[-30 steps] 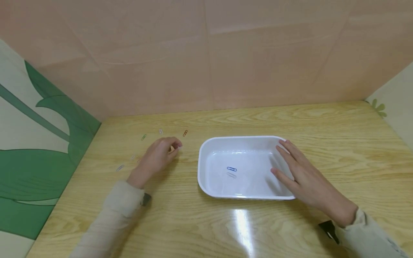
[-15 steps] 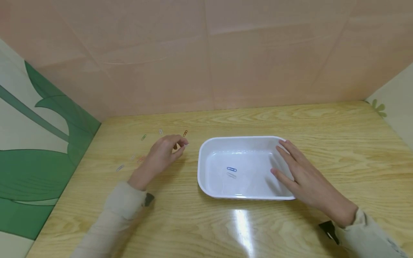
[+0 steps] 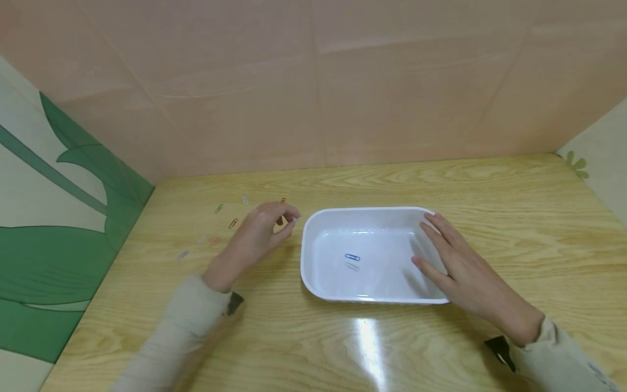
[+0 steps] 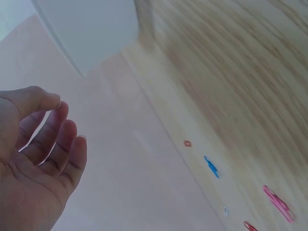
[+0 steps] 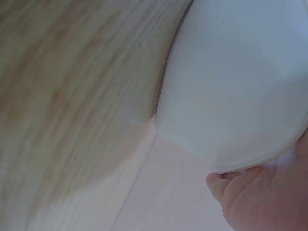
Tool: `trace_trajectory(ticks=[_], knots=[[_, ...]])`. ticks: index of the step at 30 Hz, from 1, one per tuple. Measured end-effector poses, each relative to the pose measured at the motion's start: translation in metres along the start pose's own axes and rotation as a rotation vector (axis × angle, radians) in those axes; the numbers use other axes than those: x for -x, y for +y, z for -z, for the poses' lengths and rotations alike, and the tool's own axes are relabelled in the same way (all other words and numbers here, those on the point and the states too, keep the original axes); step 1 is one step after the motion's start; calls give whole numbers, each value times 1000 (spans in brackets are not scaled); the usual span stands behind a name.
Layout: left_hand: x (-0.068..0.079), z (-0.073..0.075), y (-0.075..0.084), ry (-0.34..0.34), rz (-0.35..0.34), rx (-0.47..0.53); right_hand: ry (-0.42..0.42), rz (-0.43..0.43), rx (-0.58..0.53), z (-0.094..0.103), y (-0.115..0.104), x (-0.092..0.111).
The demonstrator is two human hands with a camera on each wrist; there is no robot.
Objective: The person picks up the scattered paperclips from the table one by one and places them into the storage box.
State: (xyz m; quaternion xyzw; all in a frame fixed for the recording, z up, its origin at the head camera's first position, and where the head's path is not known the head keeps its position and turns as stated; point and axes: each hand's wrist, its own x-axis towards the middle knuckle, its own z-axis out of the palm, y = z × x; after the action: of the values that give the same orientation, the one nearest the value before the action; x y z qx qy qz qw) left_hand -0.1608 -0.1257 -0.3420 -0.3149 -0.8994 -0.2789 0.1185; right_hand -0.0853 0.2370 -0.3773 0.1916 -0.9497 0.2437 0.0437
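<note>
Left hand (image 3: 257, 231) curled, with thumb and forefinger meeting around a small whitish piece (image 3: 297, 219), too tiny to make out, just beside the far left corner of a white tray (image 3: 362, 218) and apart from it. On the tray's other end, the right hand (image 3: 462, 272) rests over the rim, fingers straight and spread. Two clips lie close together on the tray floor: a blue clip (image 3: 352, 257) and a pale clip (image 3: 351, 267). Around and beyond the left wrist, more clips are scattered on the wood-grain table (image 3: 441, 348): an orange clip (image 3: 282, 200) partly behind the fingers, a reddish clip (image 3: 233, 223), a white clip (image 3: 245, 200) and one that looks green (image 3: 219, 208) from the head view. Pinkish sheeting (image 3: 313, 109) rises behind the table.
</note>
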Motion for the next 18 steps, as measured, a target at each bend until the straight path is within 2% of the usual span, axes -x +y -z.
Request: trace_trajectory(ticks=[6, 10, 14, 18], knots=[[-5, -3, 7, 10, -50, 32, 0, 6, -4, 0, 0, -1], [-8, -6, 13, -7, -58, 46, -3, 6, -9, 0, 1, -1], [-9, -9, 20, -30, -70, 36, -9, -2, -12, 0, 0, 0], [-10, -12, 25, -32, -117, 24, 4, 9, -6, 0, 1, 0]])
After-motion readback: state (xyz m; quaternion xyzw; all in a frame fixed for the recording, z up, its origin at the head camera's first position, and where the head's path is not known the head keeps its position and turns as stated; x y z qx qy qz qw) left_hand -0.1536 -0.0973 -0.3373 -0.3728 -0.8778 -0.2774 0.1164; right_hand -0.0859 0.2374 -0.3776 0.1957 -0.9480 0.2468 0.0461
